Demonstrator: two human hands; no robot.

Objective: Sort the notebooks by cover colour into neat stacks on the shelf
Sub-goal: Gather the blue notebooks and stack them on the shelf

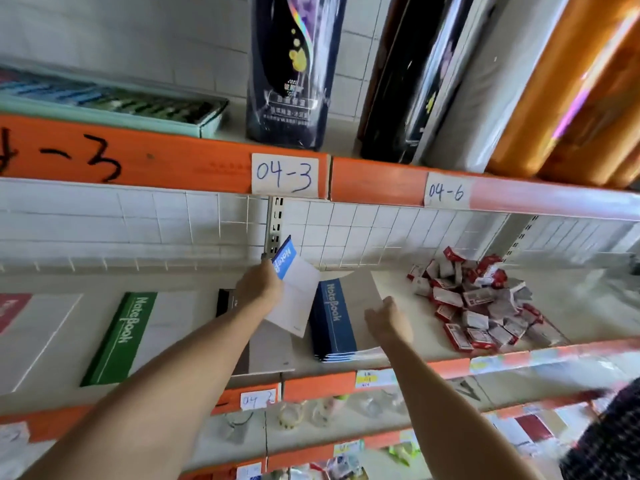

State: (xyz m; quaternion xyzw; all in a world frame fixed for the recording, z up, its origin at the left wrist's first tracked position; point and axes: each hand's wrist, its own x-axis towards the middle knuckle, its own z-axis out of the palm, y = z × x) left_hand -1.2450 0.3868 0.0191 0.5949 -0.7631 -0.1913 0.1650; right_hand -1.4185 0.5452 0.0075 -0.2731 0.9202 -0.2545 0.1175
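My left hand (260, 287) grips a light-blue-spined notebook (294, 292) and holds it tilted above the shelf, just left of a stack of dark-blue-spined notebooks (332, 320). My right hand (389, 318) hovers over the grey cover of that dark-blue stack with its fingers relaxed, holding nothing. Further left lie a green-spined notebook stack (121, 337) and a red-spined notebook (14, 310) at the frame's edge. A black-spined notebook (225, 301) lies mostly hidden under my left forearm.
A heap of small red-and-white packets (481, 303) lies on the shelf (408, 285) to the right. The orange shelf rail above carries a label reading 04-3 (284, 174). Rolls of wrapping film (554, 91) stand on the upper shelf. Lower shelves hold small goods.
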